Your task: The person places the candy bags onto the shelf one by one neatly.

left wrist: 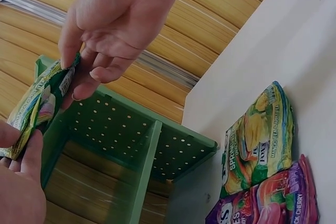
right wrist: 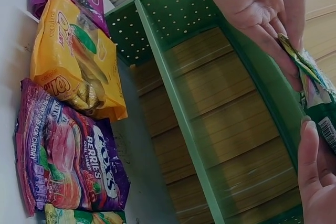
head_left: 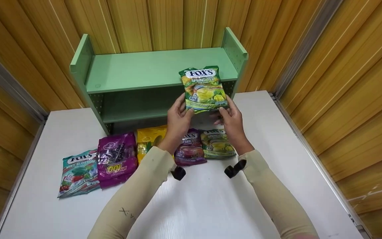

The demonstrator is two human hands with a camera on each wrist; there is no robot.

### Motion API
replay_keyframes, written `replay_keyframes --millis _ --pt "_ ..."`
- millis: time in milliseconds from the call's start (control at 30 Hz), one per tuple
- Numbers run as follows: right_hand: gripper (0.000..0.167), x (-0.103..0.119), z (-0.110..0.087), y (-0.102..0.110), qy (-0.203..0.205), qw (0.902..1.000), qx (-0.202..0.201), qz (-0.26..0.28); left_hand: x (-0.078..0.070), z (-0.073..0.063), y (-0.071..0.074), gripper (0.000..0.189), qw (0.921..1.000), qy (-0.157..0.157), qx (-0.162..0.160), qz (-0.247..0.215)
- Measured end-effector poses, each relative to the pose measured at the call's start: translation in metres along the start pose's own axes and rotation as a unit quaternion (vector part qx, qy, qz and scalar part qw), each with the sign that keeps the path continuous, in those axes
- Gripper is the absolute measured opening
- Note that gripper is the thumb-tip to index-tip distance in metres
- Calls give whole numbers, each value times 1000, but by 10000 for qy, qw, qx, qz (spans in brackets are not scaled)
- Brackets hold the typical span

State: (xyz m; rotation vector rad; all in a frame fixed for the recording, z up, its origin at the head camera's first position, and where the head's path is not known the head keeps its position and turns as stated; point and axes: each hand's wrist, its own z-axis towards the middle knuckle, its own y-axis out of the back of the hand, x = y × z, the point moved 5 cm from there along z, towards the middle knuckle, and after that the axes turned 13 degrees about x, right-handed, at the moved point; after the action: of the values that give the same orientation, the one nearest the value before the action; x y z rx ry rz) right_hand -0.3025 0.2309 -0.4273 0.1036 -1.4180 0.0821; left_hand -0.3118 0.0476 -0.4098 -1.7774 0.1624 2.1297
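A green and yellow candy bag (head_left: 206, 89), printed FOX'S Spring Tea, is held up with its front facing the head camera. It overlaps the right part of the green shelf unit (head_left: 151, 68) in this view. My left hand (head_left: 179, 121) pinches its lower left corner, thumb in front. At the lower right corner my right hand (head_left: 233, 121) grips it between thumb and fingers. The left wrist view shows the bag edge-on between the left hand (left wrist: 23, 182) and the right hand (left wrist: 115, 30).
Along the shelf's front on the white table (head_left: 184, 212) lie a teal mint bag (head_left: 80, 174), a purple grape bag (head_left: 117, 162), a yellow bag (right wrist: 79, 56), a purple berries bag (head_left: 190, 149) and another Spring Tea bag (head_left: 217, 144). Wood-patterned walls (head_left: 353, 83) enclose the table.
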Motion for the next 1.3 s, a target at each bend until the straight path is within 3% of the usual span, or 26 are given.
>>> replay_keyframes --millis 433,667,933,1300 --pt "52 -3 -2 -3 367 9988 -259 -204 0 3 4 57 9998 -14 -10 183" --pt "51 0 -3 -2 656 9923 -784 -699 -3 3 3 55 9990 -30 -173 406" --pt "47 4 -5 -1 815 9868 -1197 -731 -6 6 3 54 9983 -89 -292 501" --pt "38 29 -14 -10 752 9836 -1529 -599 -9 7 6 50 9937 -411 -855 598"
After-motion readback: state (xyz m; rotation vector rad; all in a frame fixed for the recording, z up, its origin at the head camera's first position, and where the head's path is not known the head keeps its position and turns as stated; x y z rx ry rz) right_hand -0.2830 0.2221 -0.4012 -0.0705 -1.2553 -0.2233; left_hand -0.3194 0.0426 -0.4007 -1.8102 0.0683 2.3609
